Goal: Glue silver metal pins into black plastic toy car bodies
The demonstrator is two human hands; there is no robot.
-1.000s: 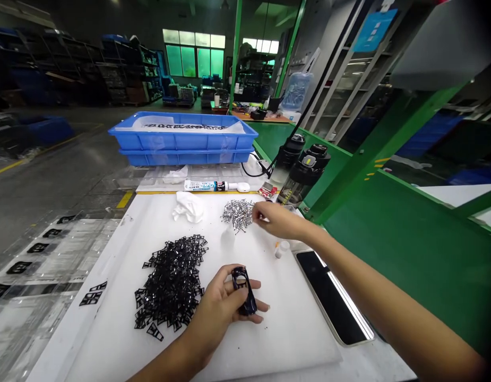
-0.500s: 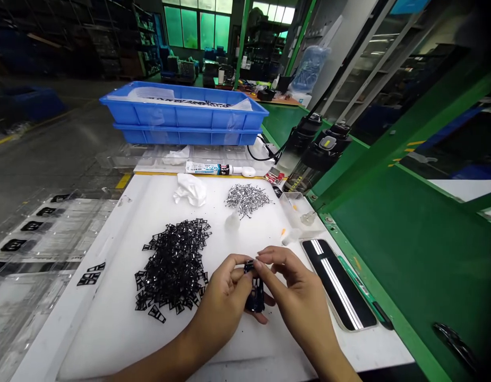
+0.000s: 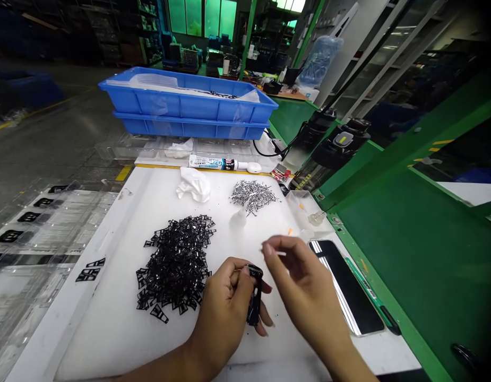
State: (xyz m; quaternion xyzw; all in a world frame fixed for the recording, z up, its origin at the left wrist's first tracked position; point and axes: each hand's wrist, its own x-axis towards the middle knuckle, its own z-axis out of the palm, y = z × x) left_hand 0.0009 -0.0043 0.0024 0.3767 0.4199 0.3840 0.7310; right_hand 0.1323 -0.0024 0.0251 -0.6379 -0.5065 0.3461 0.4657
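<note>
The black part (image 3: 253, 310) sits clasped between thumb and fingers of the left grip (image 3: 225, 305), long axis pointing roughly up the view; the narrow right grip's (image 3: 303, 278) contents are unclear.

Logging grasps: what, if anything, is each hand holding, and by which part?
Left hand: black part, grip near its upper end. Right hand: can't tell if anything's pinched.

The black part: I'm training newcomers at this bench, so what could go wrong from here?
The black part could slip, since only the left hand grips it. The silver pins lie in a loose pile and might scatter if bumped. The right hand might knock the nearby phone.
</note>
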